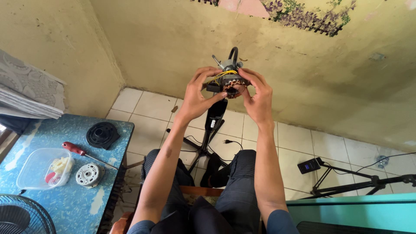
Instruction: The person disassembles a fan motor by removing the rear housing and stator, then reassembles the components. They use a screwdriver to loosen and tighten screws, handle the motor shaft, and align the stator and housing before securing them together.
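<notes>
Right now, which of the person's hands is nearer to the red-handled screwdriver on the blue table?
Left. The left hand is raised up and right of the red-handled screwdriver; the right hand is farther right, holding the same motor.

On the blue tabletop (108, 130) lie a red-handled screwdriver (73, 148), a black round cover (102, 134), a grey metal housing (89, 175) — and a clear plastic tub (32, 169).

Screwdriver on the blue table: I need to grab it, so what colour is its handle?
Red; the screwdriver shows plainly in the head view, lying on the blue table.
</notes>
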